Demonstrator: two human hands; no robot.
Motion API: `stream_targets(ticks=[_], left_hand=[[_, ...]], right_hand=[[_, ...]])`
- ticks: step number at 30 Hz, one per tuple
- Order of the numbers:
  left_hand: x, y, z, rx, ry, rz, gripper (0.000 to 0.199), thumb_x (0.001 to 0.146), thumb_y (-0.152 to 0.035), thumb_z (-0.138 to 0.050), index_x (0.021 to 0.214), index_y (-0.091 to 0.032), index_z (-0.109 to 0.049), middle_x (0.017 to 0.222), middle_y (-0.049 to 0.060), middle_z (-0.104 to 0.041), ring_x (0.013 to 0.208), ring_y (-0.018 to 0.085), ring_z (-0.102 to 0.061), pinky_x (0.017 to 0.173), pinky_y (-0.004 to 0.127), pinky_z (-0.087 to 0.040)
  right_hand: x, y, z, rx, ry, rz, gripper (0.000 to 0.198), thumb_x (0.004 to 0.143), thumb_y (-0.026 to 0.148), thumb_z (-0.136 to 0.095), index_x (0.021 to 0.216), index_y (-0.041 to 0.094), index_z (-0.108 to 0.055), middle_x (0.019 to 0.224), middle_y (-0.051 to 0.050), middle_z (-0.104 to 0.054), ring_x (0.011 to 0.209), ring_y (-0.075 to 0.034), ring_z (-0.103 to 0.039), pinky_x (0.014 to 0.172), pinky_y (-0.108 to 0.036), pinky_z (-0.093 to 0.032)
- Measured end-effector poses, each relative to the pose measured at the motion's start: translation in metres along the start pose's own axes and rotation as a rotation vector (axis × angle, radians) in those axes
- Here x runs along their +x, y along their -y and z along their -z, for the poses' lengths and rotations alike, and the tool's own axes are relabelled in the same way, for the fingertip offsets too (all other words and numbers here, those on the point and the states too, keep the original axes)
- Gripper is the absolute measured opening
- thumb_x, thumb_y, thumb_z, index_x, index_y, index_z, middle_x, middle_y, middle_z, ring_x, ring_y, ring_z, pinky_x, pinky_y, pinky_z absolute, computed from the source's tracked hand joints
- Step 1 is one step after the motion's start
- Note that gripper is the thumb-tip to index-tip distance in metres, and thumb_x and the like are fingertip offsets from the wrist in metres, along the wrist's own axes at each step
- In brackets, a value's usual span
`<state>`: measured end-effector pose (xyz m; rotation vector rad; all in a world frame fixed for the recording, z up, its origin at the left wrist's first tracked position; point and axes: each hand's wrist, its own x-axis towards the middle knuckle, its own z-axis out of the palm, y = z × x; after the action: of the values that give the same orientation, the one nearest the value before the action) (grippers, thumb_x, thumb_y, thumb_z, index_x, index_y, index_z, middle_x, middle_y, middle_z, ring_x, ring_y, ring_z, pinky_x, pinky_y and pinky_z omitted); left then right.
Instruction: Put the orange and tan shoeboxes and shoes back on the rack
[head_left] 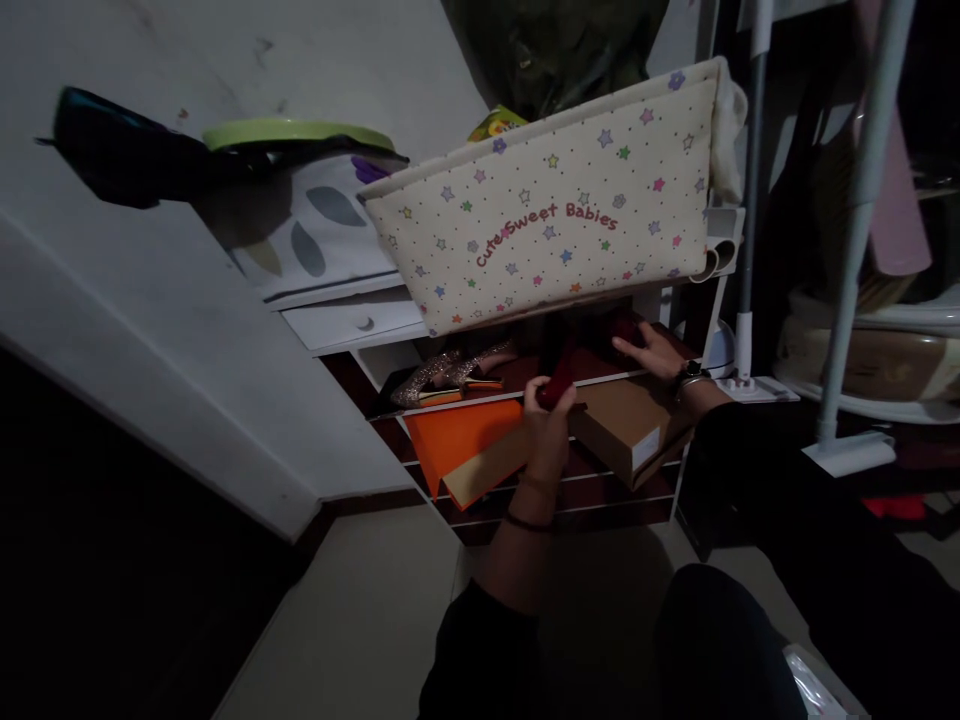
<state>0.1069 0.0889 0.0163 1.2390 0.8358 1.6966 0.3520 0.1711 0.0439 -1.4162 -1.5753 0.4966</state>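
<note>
My left hand (547,425) is closed around a dark red high-heeled shoe (557,384) at the front edge of a shelf. Further right on that shelf, my right hand (654,352) has its thumb and fingers about a second dark red shoe (621,326), which is mostly in shadow. A pair of glittery high heels (431,380) stands to the left of my left hand. Below the hands, a brown cardboard box (622,425) and an orange box (457,440) rest on the lower shelf, poking out at the front.
A fabric bin (555,215) printed with stars overhangs the shoe shelf from above. Left of it are a small white drawer (352,318) and a green lid (300,132). Pale poles (862,200) stand at the right. Tiled floor (360,600) lies below.
</note>
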Motion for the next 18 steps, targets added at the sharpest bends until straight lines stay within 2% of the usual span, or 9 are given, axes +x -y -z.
stream_targets(ticks=[3,5,9,13,18], left_hand=[[-0.021,-0.002,0.007,0.274,0.063,-0.263,0.035,0.085,-0.036,-0.084,0.110,-0.022,-0.064,0.110,0.008,-0.068,0.111,0.026,-0.067,0.104,0.042,-0.054],[-0.034,-0.004,0.012,0.384,0.093,-0.380,0.029,0.087,-0.033,-0.082,0.109,-0.023,-0.066,0.119,0.011,-0.067,0.126,0.030,-0.061,0.114,0.047,-0.047],[-0.059,0.001,0.023,0.472,0.124,-0.387,0.026,0.088,-0.029,-0.080,0.110,-0.023,-0.067,0.135,0.014,-0.061,0.136,0.032,-0.057,0.116,0.048,-0.046],[-0.078,0.012,0.032,0.525,0.124,-0.399,0.021,0.090,-0.026,-0.078,0.107,-0.023,-0.067,0.136,0.015,-0.060,0.143,0.033,-0.052,0.119,0.051,-0.044],[-0.067,0.007,0.031,0.561,0.114,-0.472,0.027,0.090,-0.026,-0.076,0.115,-0.022,-0.067,0.140,0.015,-0.060,0.141,0.031,-0.055,0.117,0.050,-0.045]], right_hand=[[-0.003,0.003,0.000,-0.023,-0.001,-0.021,0.078,0.091,0.068,-0.070,0.150,0.020,-0.055,0.123,-0.014,-0.076,0.112,-0.031,-0.070,0.106,-0.047,-0.053],[-0.004,0.005,-0.001,-0.022,0.002,-0.027,0.077,0.091,0.068,-0.070,0.150,0.020,-0.055,0.124,-0.014,-0.075,0.113,-0.030,-0.070,0.108,-0.047,-0.052],[-0.005,0.005,-0.001,0.006,-0.003,-0.021,0.079,0.091,0.067,-0.070,0.153,0.020,-0.053,0.126,-0.015,-0.075,0.116,-0.031,-0.069,0.109,-0.047,-0.052],[-0.006,0.005,-0.002,0.017,0.004,-0.016,0.079,0.090,0.067,-0.070,0.151,0.019,-0.055,0.128,-0.016,-0.075,0.117,-0.032,-0.068,0.110,-0.047,-0.051],[-0.005,0.004,-0.002,-0.003,-0.001,-0.044,0.083,0.090,0.070,-0.070,0.155,0.020,-0.053,0.129,-0.014,-0.074,0.114,-0.030,-0.070,0.107,-0.045,-0.053]])
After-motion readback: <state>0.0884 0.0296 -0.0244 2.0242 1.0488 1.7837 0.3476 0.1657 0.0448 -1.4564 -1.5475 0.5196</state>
